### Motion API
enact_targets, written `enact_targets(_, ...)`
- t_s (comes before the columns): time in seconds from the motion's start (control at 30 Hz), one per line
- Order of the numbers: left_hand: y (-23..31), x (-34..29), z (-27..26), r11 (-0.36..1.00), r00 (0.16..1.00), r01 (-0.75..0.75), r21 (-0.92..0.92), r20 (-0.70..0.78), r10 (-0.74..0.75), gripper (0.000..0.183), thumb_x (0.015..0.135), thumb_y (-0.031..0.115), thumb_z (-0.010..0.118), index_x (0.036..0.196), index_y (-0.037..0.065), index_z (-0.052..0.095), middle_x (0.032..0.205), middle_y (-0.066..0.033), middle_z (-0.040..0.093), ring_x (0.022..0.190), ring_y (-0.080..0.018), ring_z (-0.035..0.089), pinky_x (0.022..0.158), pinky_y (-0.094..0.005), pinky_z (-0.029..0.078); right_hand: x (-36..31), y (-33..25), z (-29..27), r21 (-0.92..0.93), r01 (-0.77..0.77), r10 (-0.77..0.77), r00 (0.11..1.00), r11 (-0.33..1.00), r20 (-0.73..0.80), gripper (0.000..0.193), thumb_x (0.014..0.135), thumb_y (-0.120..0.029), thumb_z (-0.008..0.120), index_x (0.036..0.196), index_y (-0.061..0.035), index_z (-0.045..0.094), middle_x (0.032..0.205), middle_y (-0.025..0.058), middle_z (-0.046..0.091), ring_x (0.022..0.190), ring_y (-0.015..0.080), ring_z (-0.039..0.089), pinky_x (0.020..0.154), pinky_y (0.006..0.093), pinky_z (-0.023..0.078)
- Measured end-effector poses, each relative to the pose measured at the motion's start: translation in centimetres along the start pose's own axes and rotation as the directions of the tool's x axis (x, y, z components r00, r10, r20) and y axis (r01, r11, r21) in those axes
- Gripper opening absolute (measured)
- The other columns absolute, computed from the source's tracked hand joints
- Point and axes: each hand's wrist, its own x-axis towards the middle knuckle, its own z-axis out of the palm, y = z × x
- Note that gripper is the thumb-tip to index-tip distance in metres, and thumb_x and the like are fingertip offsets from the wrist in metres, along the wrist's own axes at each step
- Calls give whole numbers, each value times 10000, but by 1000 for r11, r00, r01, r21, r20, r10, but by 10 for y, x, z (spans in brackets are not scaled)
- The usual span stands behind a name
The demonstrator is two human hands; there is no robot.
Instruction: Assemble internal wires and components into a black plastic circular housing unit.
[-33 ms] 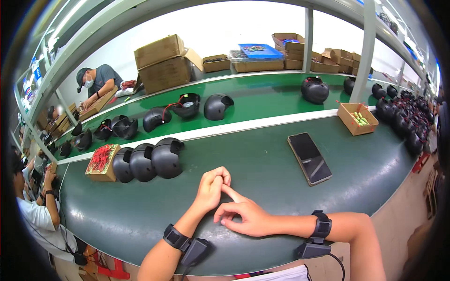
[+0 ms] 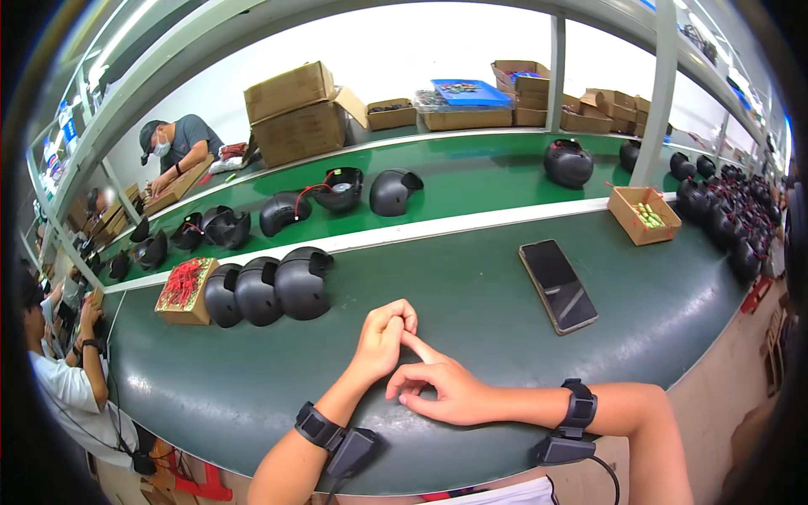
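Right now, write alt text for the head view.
The person's left hand and right hand meet over a dark green worktop, the right's index finger touching the left. To their left stand three black shells; to their right lies a phone.

Three rounded blk shells, helmet-like, smooth & matte, sat in a short row on the L side of the dk green worktop, side by side, too close to tell if all touched. The rightmost showed most clearly, w/ a notched cutout at its upper R edge; the other 2 were partly hidden by their R-side neighbors. Well apart from them, on the R side, a smartphone lay flat, face up, w/ a thin light rim. Its screen was dk exc. for a pale reflection on the lower half. It lay diag., top end angled L.
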Motion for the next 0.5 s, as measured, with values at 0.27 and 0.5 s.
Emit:
enact_targets(0.27, -5, 4, 11, 995, 978, -29, 99, -205, 49, 105, 884, 100, 484, 847, 2, 477, 807, -66, 486, 684, -127, 475, 599, -280, 412, -1, -8, -3, -2, -38, 37, 993, 999, -111, 189, 800, -29, 576, 973, -56, 647, 1409, 205, 296, 852, 157, 650, 783, 284, 524)
enact_targets(0.5, -22, -5, 0, 983, 881, 111, -145, -443, -165, 258, 891, 135, 480, 669, 8, 448, 596, 11, 371, 597, -60, 370, 496, -282, 314, 81, -13, -54, -533, 172, -347, 905, 828, -247, 205, 745, -45, 598, 948, -36, 625, 912, 117, 657, 863, 252, 637, 751, 337, 499)
